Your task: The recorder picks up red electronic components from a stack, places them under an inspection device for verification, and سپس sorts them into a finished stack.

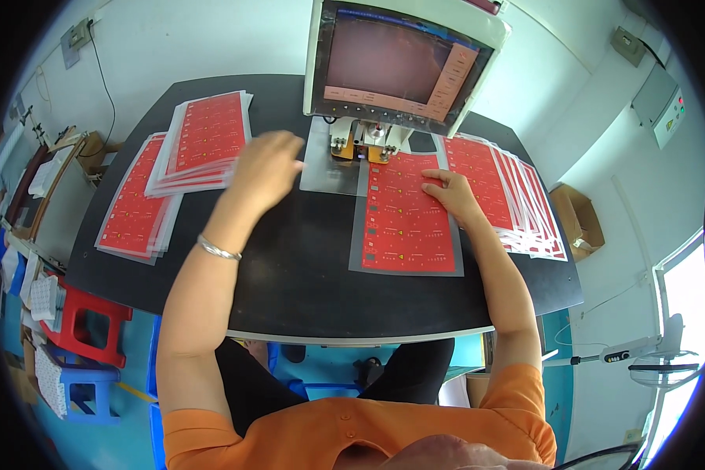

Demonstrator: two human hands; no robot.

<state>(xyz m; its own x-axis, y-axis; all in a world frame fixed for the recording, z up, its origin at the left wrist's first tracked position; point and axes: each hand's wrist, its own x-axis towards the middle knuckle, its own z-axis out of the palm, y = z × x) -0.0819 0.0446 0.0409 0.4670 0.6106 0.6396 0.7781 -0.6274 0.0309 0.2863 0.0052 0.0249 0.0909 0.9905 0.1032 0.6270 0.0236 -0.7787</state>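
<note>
A red printed sheet (415, 227) with a clear border lies on the black table, its far edge under the head of a bench machine (372, 145). My right hand (453, 194) rests on the sheet's upper right part, with finger and thumb apart and nothing gripped. My left hand (265, 172) is over the table between the machine and a stack of red sheets (207, 133) at the left. Its fingers are loosely bent, the thumb stands apart, and no object shows in it. Another pile of red sheets (137, 207) lies partly beneath that stack.
The machine's monitor (392, 59) rises at the back centre above a metal plate (325, 168). Fanned red sheets (517, 192) lie at the right. A cardboard box (578, 221) sits beyond the right edge, a fan (666, 364) lower right. Red (94, 317) and blue stools (90, 388) stand at left.
</note>
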